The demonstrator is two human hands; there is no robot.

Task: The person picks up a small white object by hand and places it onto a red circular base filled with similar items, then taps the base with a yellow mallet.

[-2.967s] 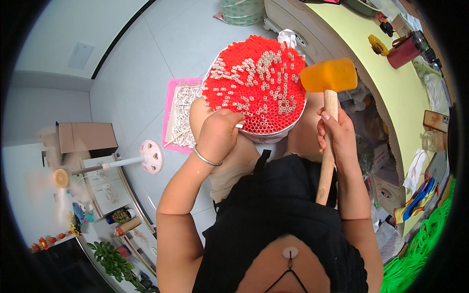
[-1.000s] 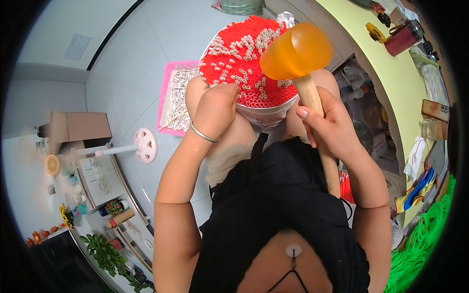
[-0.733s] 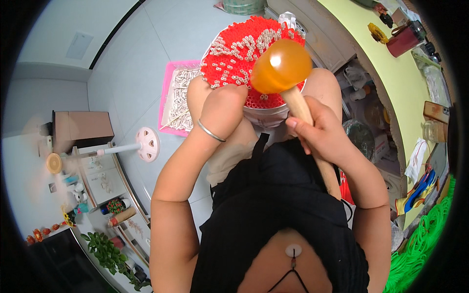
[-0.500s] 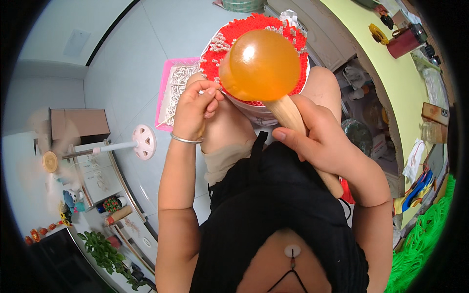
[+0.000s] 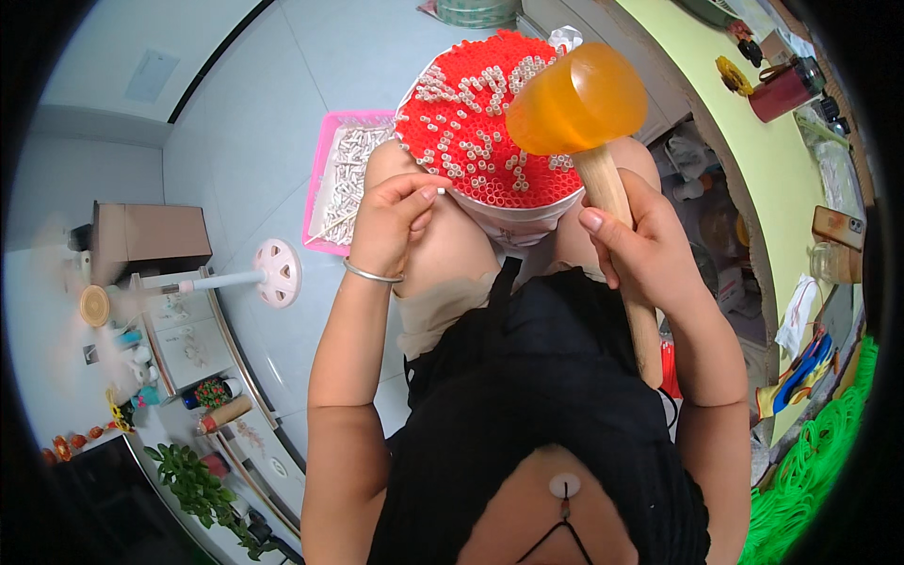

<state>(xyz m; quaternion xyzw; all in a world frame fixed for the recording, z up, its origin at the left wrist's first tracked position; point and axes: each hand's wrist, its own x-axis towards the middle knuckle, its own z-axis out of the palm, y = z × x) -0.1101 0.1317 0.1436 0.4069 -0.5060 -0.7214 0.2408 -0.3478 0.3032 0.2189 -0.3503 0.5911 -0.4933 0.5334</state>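
My right hand (image 5: 652,250) grips the wooden handle of a mallet (image 5: 579,99) with a translucent amber head. The mallet is held up, its head covering the right part of a round bundle of red tubes (image 5: 450,111). Several short whitish tubes (image 5: 508,80) stick up from the red tubes. The bundle, wrapped in something white around its side, sits between my knees. At its near left edge my left hand (image 5: 388,221) is closed in a pinch on a small white piece (image 5: 441,191), of which only the tip shows.
A pink basket (image 5: 325,165) full of short white cylinders stands left of the bundle. Further left are a white pole with a round pinkish base (image 5: 279,273) and a cabinet. On the right runs a pale yellow countertop (image 5: 725,141) with a phone, jars and bright green cord (image 5: 815,466).
The mallet has moved right and its head has tipped sideways, uncovering more of the red tubes. My left hand has shifted slightly right and down, with a white tip now showing in its pinch.
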